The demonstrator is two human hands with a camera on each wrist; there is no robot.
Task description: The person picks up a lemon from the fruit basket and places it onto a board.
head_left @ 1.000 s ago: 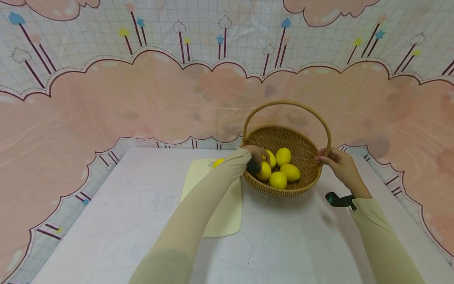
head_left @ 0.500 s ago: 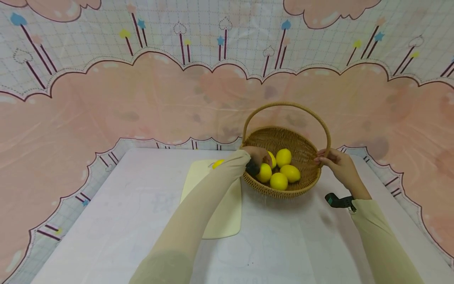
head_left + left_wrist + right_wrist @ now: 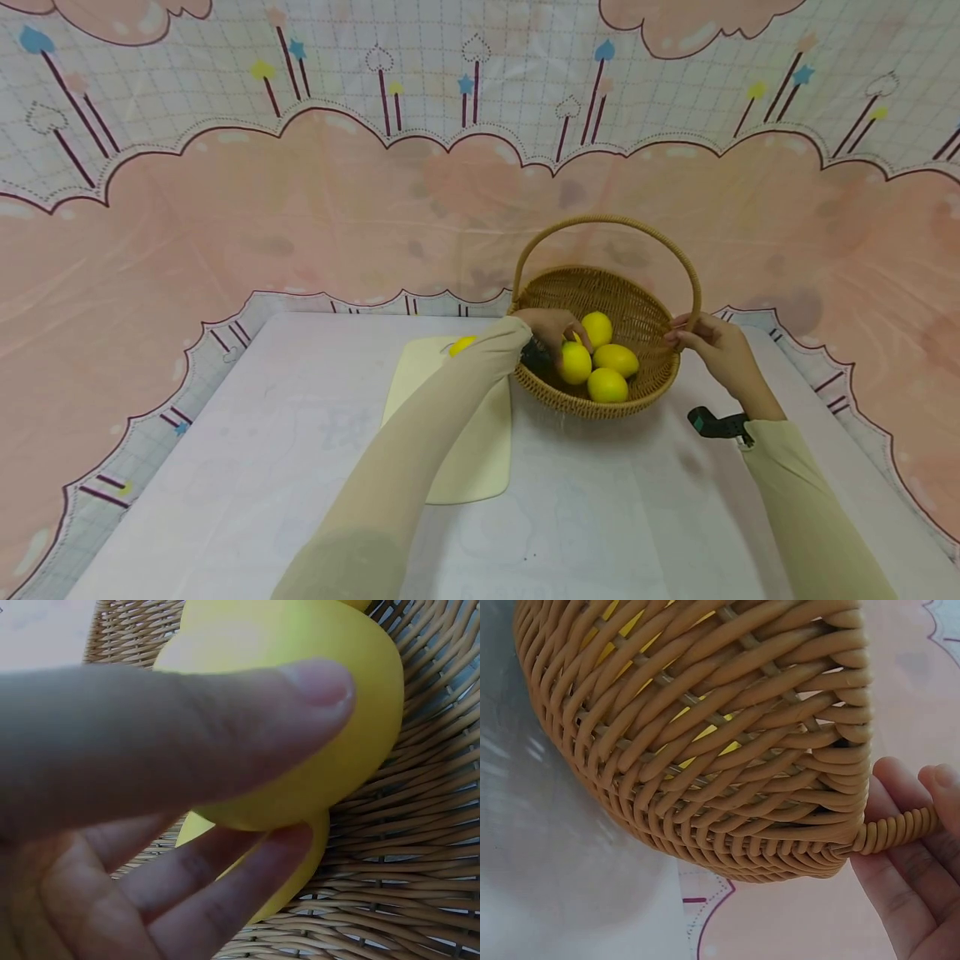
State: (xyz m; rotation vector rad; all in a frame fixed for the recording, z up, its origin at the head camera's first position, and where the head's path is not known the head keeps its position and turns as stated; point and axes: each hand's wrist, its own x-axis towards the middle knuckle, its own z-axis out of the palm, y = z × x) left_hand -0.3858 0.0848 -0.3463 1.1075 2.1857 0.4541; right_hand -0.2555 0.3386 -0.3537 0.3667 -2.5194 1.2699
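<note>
Lemon (image 3: 371,705) plump, yellow, apparently smooth

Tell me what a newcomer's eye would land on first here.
Probably the bright yellow oval lemons clustered inside the rounded tan wicker basket, where the person's left hand grips one. Next, perhaps, the basket's tall arched wicker handle, held near its base by the right hand, standing out against the pale pink cloud-patterned fabric backdrop.
</note>
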